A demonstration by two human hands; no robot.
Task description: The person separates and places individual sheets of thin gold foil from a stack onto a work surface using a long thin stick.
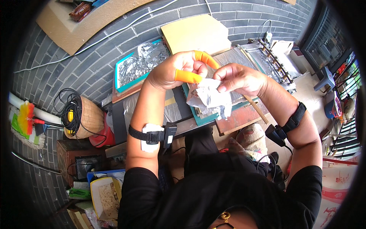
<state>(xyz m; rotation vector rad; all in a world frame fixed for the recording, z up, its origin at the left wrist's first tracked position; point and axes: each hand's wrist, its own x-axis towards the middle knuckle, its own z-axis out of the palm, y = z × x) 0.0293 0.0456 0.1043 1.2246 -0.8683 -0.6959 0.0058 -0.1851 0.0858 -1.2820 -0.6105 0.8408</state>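
Orange rubber finger cots cover the thumb and index finger of my left hand (183, 68). A crumpled, thin white sheet (211, 96), like tissue paper, hangs between both hands, its lower edge ragged. My left thumb presses at its upper left edge, with the other fingers curled beside it. My right hand (243, 80) pinches the sheet's upper right side between thumb and bent fingers. Beneath the hands lies a teal-edged mat (201, 121) with stacked sheets. A wooden stick (257, 110) lies to the right, near a reddish wooden board (238, 118).
A turquoise tray (116, 77) holds crumpled silver foil (140, 61) at the back left. Behind the hands sits a yellowish block (197, 33), against a grey brick wall. Farther right is a metal frame device (276, 61). A wicker basket (88, 117) carries coiled black cable (73, 106).
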